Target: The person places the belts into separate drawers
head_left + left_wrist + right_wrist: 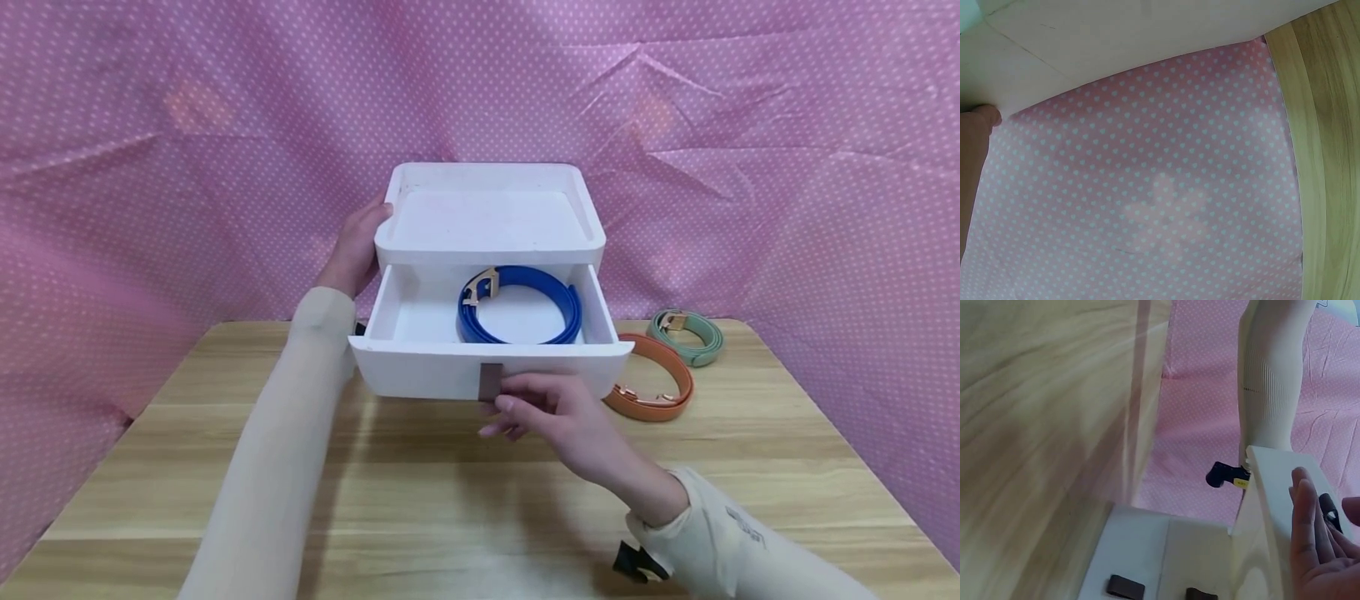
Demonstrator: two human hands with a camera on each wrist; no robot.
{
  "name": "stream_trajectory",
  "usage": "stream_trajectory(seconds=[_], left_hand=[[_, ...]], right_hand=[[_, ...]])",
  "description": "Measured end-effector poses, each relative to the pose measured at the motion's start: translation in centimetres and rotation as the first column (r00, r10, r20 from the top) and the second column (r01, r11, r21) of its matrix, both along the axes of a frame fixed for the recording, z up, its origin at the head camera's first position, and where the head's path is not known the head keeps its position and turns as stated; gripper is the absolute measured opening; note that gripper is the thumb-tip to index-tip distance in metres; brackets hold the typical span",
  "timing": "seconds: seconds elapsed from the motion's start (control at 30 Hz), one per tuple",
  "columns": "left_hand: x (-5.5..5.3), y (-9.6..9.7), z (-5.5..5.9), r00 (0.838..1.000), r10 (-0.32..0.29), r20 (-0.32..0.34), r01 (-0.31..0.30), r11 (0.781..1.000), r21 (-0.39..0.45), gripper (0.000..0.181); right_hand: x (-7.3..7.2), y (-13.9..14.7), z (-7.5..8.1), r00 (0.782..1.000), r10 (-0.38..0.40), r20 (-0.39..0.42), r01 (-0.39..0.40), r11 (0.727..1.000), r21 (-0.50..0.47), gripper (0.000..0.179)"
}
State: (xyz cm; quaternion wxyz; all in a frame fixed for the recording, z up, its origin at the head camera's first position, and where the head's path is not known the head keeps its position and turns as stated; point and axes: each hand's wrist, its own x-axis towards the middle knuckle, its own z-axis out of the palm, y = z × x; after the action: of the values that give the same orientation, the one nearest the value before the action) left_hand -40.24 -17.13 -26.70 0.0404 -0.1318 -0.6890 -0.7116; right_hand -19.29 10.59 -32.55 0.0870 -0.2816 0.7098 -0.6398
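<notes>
A white drawer cabinet [491, 225] has its top drawer [420, 367] pulled out toward me. Inside lies a coiled blue belt [468, 321] with a gold buckle. At the drawer front, my right hand [573, 425] holds the brown pull tab [491, 382] by its right edge with thumb and index finger. The other fingers of that hand [1329, 550] extend below the tab in the head view. Against the cabinet's left side rests my left hand [358, 246], a fingertip at the upper rim. Only one digit of it shows in the left wrist view.
Right of the cabinet, an orange belt [671, 408] lies coiled, partly hidden by the drawer. Behind it sits a coiled green belt [697, 354]. Brown tabs [1125, 587] mark lower drawer fronts. Pink dotted cloth [225, 167] surrounds the wooden table [450, 517].
</notes>
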Motion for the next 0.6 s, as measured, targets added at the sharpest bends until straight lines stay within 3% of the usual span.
stream_trajectory(seconds=[0.2,0.6], left_hand=[[-0.3,-0.1,0.1,1.0,-0.001,0.018,0.0,1.0,0.012,0.051],[-0.3,0.0,0.3,0.999,0.011,0.044,-0.011,1.0,0.001,0.052]], right_hand=[[-0.5,-0.8,-0.3,0.999,0.047,0.024,-0.046,0.999,-0.011,0.025],[-0.3,-1.4,0.0,1.0,0.001,-0.022,-0.003,0.996,-0.09,0.028]])
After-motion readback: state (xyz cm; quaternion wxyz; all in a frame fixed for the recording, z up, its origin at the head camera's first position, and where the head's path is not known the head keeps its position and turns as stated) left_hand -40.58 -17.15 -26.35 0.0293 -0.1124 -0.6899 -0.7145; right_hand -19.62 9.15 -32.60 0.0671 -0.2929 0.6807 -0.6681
